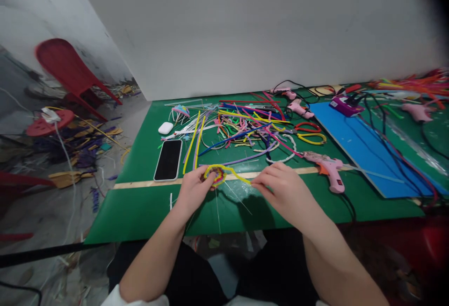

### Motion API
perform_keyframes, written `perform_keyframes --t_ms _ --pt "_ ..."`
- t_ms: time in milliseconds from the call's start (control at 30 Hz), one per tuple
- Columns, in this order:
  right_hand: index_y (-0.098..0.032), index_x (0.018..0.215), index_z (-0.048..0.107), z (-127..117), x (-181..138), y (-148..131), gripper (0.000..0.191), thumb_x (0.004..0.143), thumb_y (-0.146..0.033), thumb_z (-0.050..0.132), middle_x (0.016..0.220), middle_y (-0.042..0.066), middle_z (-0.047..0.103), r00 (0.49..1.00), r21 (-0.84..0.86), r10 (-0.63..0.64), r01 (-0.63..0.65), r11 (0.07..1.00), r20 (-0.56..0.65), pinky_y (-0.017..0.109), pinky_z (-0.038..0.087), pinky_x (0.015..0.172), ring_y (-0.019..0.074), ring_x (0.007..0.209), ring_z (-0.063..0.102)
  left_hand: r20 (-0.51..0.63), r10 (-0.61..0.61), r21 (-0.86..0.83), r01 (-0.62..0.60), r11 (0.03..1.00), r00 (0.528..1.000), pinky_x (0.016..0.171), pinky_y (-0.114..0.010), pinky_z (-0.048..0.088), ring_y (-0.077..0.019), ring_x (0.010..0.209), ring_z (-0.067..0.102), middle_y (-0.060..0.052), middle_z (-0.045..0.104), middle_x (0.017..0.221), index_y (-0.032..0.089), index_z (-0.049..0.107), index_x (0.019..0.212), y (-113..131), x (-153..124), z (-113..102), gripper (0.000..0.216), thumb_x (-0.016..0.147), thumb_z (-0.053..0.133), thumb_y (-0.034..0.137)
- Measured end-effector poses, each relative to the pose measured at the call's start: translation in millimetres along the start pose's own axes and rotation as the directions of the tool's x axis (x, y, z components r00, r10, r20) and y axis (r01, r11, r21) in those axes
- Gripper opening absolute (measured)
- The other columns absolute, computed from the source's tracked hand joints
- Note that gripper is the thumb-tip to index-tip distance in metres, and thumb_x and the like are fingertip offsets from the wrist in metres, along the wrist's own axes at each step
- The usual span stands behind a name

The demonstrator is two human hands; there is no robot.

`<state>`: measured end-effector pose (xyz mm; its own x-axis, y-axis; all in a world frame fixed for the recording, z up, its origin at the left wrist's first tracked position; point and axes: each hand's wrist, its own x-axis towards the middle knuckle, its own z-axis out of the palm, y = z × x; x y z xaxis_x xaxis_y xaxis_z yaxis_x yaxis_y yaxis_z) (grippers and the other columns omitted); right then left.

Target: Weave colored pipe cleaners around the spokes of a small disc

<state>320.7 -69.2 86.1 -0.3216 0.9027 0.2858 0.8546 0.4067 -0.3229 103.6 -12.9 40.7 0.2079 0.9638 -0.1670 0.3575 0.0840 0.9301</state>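
Observation:
My left hand (196, 186) grips a small round coil (218, 173) with a yellow outer ring and pink and dark rings inside. Thin pale wires stick out from the coil toward me. From its upper edge a fuzzy yellow pipe cleaner (235, 175) runs right to my right hand (277, 186), whose thumb and fingertips pinch the free end. Both hands are just above the near part of the green table (140, 212). A pink glue gun (328, 168) lies right of my right hand, and a phone (168, 160) lies left of my left hand.
Loose pipe cleaners (245, 126) are heaped behind my hands. Scissors with red and yellow handles (310, 134) lie at the heap's right. A blue board (361, 142) carries a purple power box (346, 105) with cables. A white case (165, 128) sits near the phone. A white panel (263, 30) stands behind.

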Motion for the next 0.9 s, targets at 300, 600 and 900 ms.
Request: perform_keyframes --t_ms 300,600,900 --pt "-0.022 0.084 0.067 -23 -5 23 0.014 0.083 -0.029 0.055 0.083 0.004 0.066 0.987 0.262 0.074 -0.109 0.959 0.139 0.033 0.044 0.074 0.0197 0.086 0.054 0.176 0.169 0.047 -0.18 0.983 0.97 0.076 -0.026 0.05 -0.0177 0.086 0.063 -0.004 0.068 0.097 0.019 0.066 0.096 6 -6 -5 0.026 0.082 0.05 0.034" --pt "-0.019 0.099 0.069 11 23 29 0.03 0.074 -0.035 0.063 0.092 0.004 0.071 0.862 0.686 0.058 -0.439 0.581 0.503 0.028 0.048 0.074 0.0189 0.085 0.063 0.175 0.287 0.325 -0.331 0.886 0.942 0.078 -0.023 0.047 -0.0167 0.089 0.064 0.0 0.069 0.1 0.024 0.064 0.102 11 -11 -6 0.027 0.081 0.047 0.026" --pt "-0.014 0.073 0.066 35 28 18 0.02 0.063 -0.031 0.071 0.066 0.001 0.065 0.872 0.762 0.257 -0.489 0.424 0.417 0.024 0.044 0.062 0.0124 0.063 0.058 0.218 0.241 0.194 -0.284 0.939 0.946 0.077 -0.024 0.047 -0.0169 0.089 0.063 -0.003 0.068 0.101 0.021 0.063 0.102 11 -8 -3 0.027 0.082 0.048 0.03"
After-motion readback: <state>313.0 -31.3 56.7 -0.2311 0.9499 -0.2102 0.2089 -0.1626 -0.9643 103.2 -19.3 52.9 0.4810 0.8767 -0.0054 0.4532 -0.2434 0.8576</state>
